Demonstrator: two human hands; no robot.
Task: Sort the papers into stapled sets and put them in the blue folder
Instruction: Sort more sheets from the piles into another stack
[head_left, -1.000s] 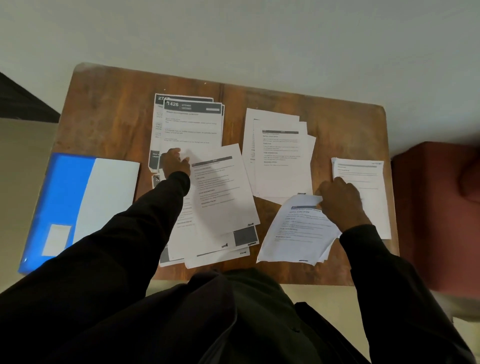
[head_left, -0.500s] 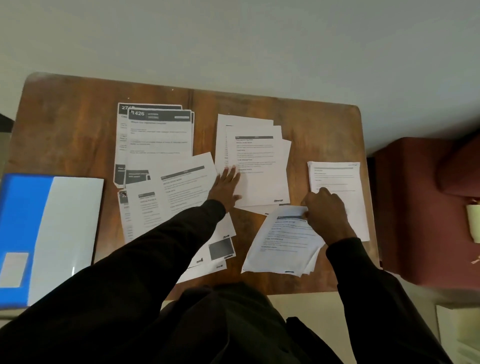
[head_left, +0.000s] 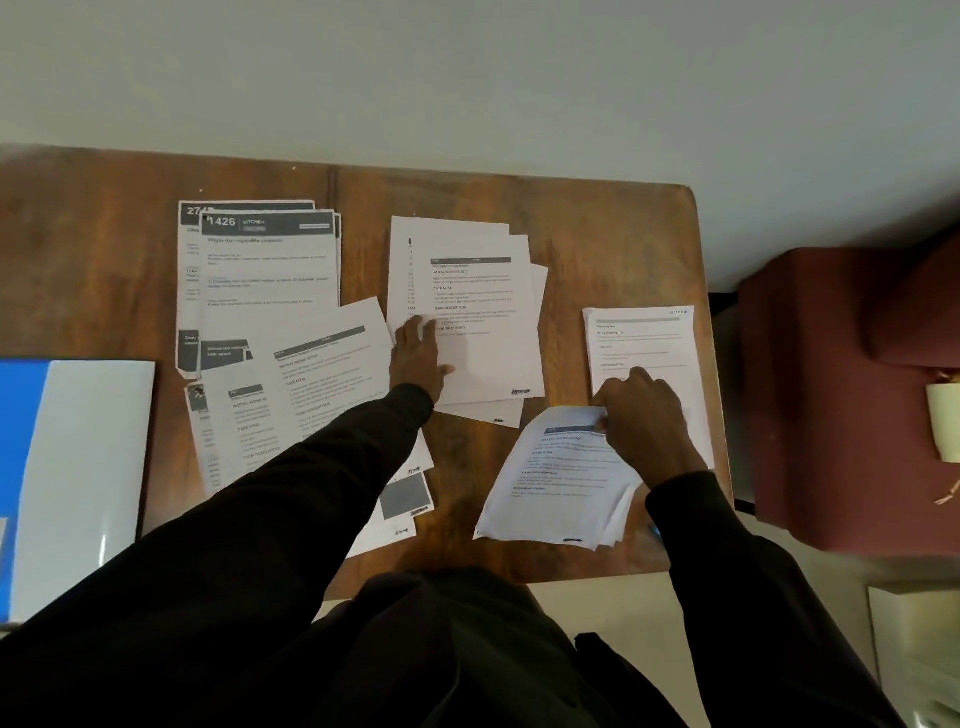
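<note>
Nearest us, our right hand (head_left: 644, 421) curls its fingers over the top edge of a skewed sheaf of white printed sheets (head_left: 556, 483) at the front right of the table, pinching that edge so it buckles. To the near left, a loose spread of overlapping printed pages (head_left: 291, 410) lies partly under our left sleeve. Well apart, at the left edge of view, lies the blue plastic folder (head_left: 21, 447) with a pale panel beside the blue. We cannot tell whether that panel is a flap or a sheet, and we see no sorted set in it.

Farther out, our left hand (head_left: 421, 364) lies flat, fingers straight, on a fanned pile of white text pages (head_left: 483, 312). Right of that rests a squared stack with a grey header bar (head_left: 644, 338). Farthest left sits a stack of dark-banded forms (head_left: 270, 270) on the brown wooden table (head_left: 597, 223).

We judge the task to be at an early stage. The papers are roughly grouped into piles, but none is visibly stapled, no stapler is in view, and nothing is filed.
</note>
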